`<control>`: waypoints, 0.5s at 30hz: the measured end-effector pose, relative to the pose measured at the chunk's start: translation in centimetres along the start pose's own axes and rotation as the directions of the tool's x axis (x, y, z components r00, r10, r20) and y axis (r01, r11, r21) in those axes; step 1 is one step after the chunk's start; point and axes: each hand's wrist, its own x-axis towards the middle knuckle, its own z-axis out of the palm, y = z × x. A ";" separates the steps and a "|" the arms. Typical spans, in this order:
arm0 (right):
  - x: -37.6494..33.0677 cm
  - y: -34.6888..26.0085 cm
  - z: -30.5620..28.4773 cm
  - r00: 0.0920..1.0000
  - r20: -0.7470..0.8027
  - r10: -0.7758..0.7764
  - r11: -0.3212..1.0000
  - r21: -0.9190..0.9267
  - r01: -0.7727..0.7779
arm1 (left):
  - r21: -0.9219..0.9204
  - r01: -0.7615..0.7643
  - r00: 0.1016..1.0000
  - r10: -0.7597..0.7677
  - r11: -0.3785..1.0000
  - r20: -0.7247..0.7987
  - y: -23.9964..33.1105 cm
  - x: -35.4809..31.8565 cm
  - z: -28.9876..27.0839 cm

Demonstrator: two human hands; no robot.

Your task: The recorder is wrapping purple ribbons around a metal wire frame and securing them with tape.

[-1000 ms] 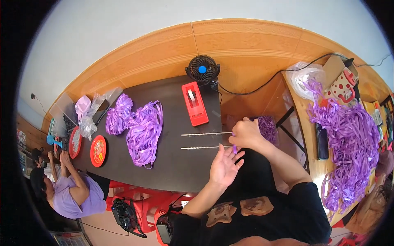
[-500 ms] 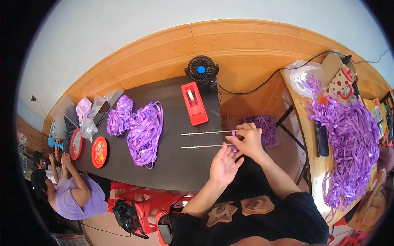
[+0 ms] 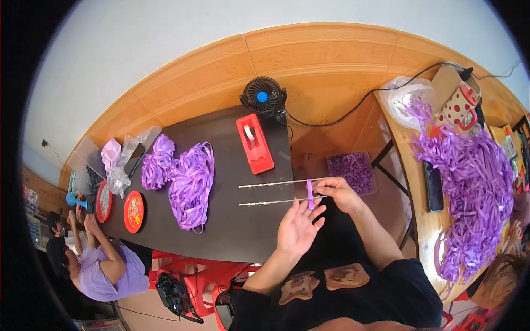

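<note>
- Right hand (image 3: 341, 194): your grip is pinched narrow on the near ends of two thin rods (image 3: 276, 192), close by a short purple ribbon (image 3: 310, 193) that crosses both rods.
- Left hand (image 3: 298, 227): open, palm up, fingers spread, holding nothing; its fingertips lie just below the ribbon, and whether they touch it cannot be told.
- Rods: they run side by side, a little apart, from your right hand out to the left over the dark bench (image 3: 221, 231); their far ends lie just short of the red tape dispenser (image 3: 255, 143).
- Step in hand, as judged: the ribbon is being wound or looped round the pair of rods, with the right hand steadying them.
- Next move, as judged: it calls for the left fingers to close on the ribbon's loose lower end while the right hand keeps the rods level and apart.
- Surroundings: a heap of purple ribbon (image 3: 190, 185) lies farther left on the bench; a small black fan (image 3: 263, 97) stands behind the dispenser; a clear tray of purple pieces (image 3: 353, 168) sits just beyond your right hand.
</note>
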 end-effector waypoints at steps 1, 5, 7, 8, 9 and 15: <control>0.4 0.8 -0.5 0.999 0.043 0.012 1.000 -0.025 -0.011 | 0.002 0.001 1.000 -0.001 1.000 -0.002 -0.1 0.0 0.0; 1.7 2.6 -0.8 0.979 0.161 0.126 0.990 0.042 -0.135 | -0.041 0.006 0.999 -0.005 0.999 0.034 -0.3 0.0 0.0; 2.1 2.1 0.0 0.972 0.184 0.146 0.984 0.075 -0.162 | -0.056 0.001 0.999 0.001 0.998 0.037 -0.1 -0.1 0.0; 2.3 1.8 0.3 0.965 0.204 0.163 0.977 0.104 -0.187 | -0.059 0.002 0.999 0.000 0.998 0.049 -0.1 -0.1 0.0; 2.3 1.6 0.3 0.958 0.227 0.176 0.974 0.100 -0.202 | -0.064 0.006 0.998 -0.003 0.998 0.060 -0.2 -0.1 0.0; 3.0 1.8 0.4 0.949 0.285 0.136 0.975 0.129 -0.179 | -0.080 -0.001 0.998 0.007 0.997 0.070 -0.1 -0.1 0.2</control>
